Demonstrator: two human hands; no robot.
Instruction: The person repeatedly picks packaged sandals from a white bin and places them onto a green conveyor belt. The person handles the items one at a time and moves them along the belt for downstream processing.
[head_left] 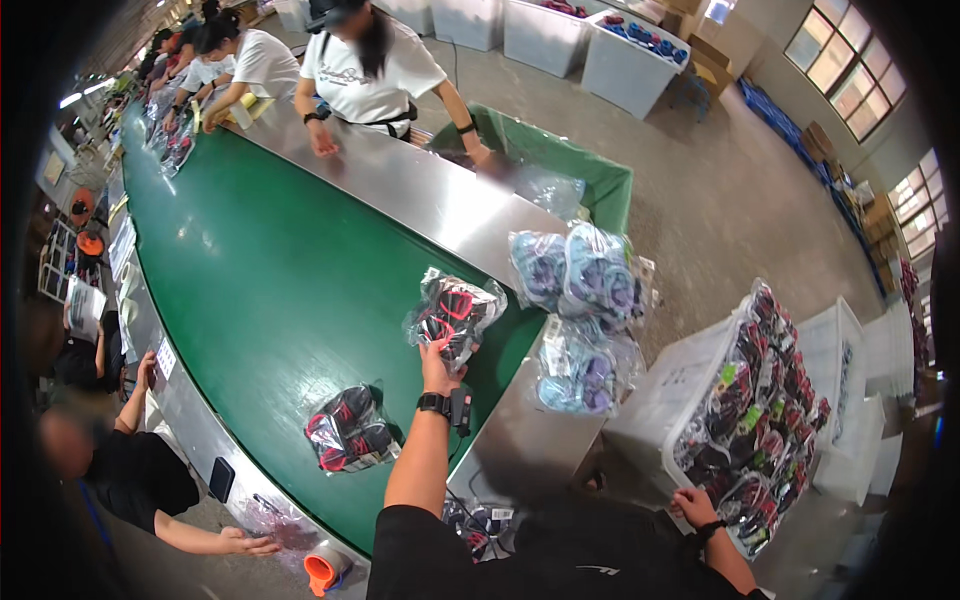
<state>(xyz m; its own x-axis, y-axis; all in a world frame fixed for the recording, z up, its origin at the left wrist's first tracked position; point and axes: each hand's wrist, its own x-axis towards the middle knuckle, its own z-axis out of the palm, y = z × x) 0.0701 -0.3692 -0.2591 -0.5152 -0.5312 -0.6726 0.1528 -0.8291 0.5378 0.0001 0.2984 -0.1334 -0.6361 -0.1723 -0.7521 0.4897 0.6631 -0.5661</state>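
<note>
L hand (438, 368) pinched bagged shoes (460, 308) nr edge of belt (260, 270), open room leftward; R hand (696, 508) by crate (668, 440), couldn't tell grip.

belt (270, 270): grn | held shoes (457, 318): blk/pink | stacked prs (597, 282): lt-blu/purp | bin (662, 412): wht

The plastic bag (466, 310) in my left fingers (433, 354) is glossy, crinkled; the surface (270, 290) below them smooth; the metal ledge (435, 205) beyond, shiny.

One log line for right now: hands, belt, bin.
left hand: holding bagged shoes over green belt | right hand: beside white bin | belt: another shoe bag lying | bin: heaped with shoe bags
</note>
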